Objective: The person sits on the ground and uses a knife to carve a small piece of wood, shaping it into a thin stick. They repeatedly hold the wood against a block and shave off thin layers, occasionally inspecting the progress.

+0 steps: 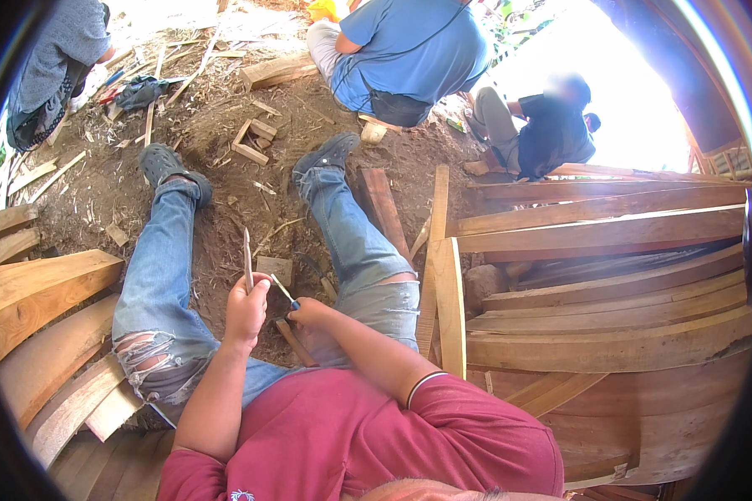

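Observation:
My left hand (246, 311) is closed around the lower end of a narrow, pointed, blade-like strip (247, 257), which stands nearly upright. Whether the strip is metal or wood I cannot tell. Just to the right, my right hand (311, 312) grips a slim tool (282, 288) with a blue handle and a thin pale shaft. The shaft slants up toward the left hand, and its tip is close to the thumb. Both hands are held between my spread legs, above the dirt floor.
Curved wooden planks (610, 234) are stacked on the right, with more curved boards (50, 284) on the left. A small wood block (274, 269) lies beyond my hands. Scraps and shavings litter the dirt (226, 200). A person in blue (418, 50) and two others sit ahead.

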Tool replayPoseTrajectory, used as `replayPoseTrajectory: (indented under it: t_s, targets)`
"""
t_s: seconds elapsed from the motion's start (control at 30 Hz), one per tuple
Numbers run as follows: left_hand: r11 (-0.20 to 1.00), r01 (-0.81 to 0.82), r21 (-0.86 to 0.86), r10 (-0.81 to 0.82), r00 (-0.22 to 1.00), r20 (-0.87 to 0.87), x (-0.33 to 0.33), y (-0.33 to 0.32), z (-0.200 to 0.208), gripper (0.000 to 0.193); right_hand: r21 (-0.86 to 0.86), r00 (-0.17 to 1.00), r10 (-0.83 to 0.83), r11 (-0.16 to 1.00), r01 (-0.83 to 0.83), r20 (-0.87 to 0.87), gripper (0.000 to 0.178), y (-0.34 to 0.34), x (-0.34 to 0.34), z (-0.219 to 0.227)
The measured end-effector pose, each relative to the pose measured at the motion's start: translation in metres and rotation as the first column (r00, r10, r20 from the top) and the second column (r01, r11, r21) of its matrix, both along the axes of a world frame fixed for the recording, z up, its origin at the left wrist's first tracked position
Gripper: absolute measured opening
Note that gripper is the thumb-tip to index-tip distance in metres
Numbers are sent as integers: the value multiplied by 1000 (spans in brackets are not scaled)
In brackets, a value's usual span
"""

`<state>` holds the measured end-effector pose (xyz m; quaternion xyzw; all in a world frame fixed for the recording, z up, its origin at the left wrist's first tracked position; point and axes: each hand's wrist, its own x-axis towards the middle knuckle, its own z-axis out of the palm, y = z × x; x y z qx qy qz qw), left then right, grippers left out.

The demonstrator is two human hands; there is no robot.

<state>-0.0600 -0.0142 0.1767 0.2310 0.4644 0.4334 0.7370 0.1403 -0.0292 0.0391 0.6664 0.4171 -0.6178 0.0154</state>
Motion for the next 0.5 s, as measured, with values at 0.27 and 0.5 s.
replayPoseTrajectory:
  t_s: [0.27,0.5]
  targets:
    - [1000,21,4,-21,999,36,-3,1,0,38,0,1000,22,1000,-22,8,24,0,1,-7]
    - [999,22,31,-23,998,50,-5,0,-2,51,9,999,38,999,-38,9,23,2,0,-3]
